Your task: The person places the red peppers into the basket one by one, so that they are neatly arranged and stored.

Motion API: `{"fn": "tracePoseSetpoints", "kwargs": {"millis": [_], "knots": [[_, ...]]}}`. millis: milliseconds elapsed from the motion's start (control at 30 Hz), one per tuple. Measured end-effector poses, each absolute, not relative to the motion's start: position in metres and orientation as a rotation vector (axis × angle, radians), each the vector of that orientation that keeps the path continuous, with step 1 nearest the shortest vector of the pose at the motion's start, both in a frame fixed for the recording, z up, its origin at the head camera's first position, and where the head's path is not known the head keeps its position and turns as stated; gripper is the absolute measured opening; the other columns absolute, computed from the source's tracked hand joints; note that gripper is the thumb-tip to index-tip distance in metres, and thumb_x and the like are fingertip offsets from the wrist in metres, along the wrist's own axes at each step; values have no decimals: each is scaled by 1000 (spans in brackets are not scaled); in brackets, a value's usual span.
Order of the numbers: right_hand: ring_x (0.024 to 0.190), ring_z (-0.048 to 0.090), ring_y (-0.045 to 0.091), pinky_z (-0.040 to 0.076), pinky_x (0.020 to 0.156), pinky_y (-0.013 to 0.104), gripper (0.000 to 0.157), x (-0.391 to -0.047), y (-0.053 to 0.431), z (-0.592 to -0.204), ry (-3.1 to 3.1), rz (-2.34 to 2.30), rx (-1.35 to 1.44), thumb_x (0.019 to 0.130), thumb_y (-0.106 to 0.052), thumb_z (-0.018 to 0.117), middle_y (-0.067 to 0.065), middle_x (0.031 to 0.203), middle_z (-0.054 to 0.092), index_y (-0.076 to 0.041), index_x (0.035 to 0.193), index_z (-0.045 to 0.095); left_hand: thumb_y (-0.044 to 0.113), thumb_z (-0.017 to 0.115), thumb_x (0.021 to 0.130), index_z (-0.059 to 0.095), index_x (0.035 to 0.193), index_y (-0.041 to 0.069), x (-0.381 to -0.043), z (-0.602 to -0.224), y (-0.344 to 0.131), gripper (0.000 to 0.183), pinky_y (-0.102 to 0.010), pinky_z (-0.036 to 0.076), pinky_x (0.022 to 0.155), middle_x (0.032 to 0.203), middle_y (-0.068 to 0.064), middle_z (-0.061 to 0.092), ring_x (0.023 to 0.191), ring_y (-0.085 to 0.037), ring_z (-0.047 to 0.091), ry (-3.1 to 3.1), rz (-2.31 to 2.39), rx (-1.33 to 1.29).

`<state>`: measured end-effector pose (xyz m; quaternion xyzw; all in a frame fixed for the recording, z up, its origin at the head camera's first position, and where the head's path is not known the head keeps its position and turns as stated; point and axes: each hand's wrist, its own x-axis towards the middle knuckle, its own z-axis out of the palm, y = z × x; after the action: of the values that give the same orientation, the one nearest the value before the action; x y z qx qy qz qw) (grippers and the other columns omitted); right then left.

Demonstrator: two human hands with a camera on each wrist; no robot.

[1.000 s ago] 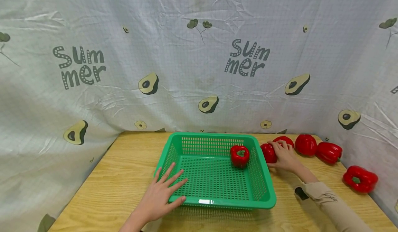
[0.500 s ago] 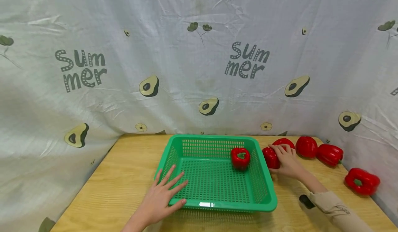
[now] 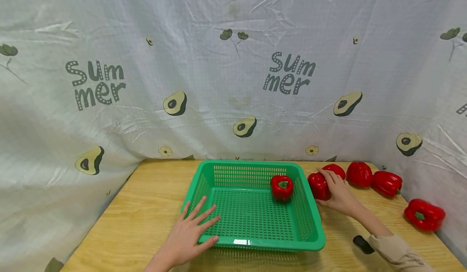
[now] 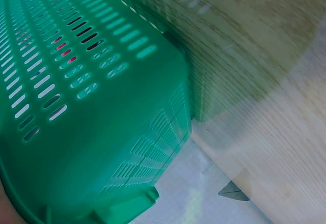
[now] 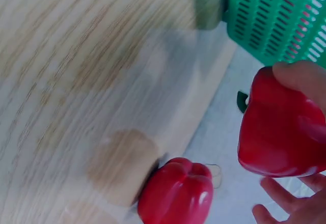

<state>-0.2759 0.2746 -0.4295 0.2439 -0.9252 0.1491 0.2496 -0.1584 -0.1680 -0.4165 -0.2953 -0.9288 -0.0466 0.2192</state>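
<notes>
My left hand lies with spread fingers over the near left corner of a green plastic basket. Inside the basket, near its right wall, one red bell pepper stands with its green stem showing. Just outside that wall, my right hand grips another red bell pepper. In the right wrist view, the thumb presses one side of the held bell pepper, and the fingers are at the other side. The left wrist view shows mostly the basket's slotted wall.
Behind the right hand lies a partly hidden red bell pepper. Farther right are more red bell peppers. A small black object is by the right sleeve. A printed cloth hangs behind the wooden table.
The scene sits slightly lower in the head view. My right hand has shifted slightly right with the gripped bell pepper. The left hand keeps its place on the basket.
</notes>
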Motion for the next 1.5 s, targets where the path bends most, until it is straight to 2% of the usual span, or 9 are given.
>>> {"fn": "tracePoseSetpoints", "kwargs": {"millis": [133,367,667,867,1233,1367,1500], "knots": [[100,45,36,40,74,61,100,-271,273,-423,-2484,445,694,47,-19,87,17,116,46,-3,130,35,48,55,81,56,121,30,-158,-414,-169,44,-59,22,98,136,4,46,133,-30,29,-2582,-132,-820],[96,41,35,40,65,47,98,-264,273,-411,-2469,392,685,45,-21,87,18,116,48,-2,127,37,51,50,83,54,122,31,-158,-413,-170,44,-59,22,99,136,6,45,134,-29,27,-2604,-118,-810],[89,40,31,39,63,42,93,-257,268,-401,-2461,338,691,42,-22,87,17,103,53,-2,120,41,51,49,84,54,123,29,-155,-414,-171,45,-60,23,98,135,4,47,134,-30,28,-2620,-127,-819],[89,40,32,40,64,44,90,-257,266,-390,-2379,254,749,40,-23,87,14,111,49,-5,118,44,49,51,83,52,125,30,-157,-413,-170,46,-60,23,99,136,5,46,134,-29,27,-2617,-129,-815],[99,45,34,36,69,42,86,-245,259,-376,-2357,264,826,48,-20,83,15,118,46,-10,125,46,50,49,84,52,125,30,-157,-413,-169,46,-60,22,100,136,4,46,136,-28,24,-2639,-146,-815],[102,43,34,35,68,40,87,-243,257,-371,-2376,267,846,49,-22,83,14,121,46,-11,127,45,53,45,86,52,126,30,-157,-413,-169,46,-59,21,100,136,5,45,136,-28,24,-2638,-135,-814],[102,42,32,34,67,39,87,-242,255,-368,-2380,271,850,49,-24,82,12,123,47,-10,126,45,51,48,85,52,125,30,-156,-414,-167,45,-59,21,99,136,5,45,135,-28,25,-2630,-141,-811]]}}
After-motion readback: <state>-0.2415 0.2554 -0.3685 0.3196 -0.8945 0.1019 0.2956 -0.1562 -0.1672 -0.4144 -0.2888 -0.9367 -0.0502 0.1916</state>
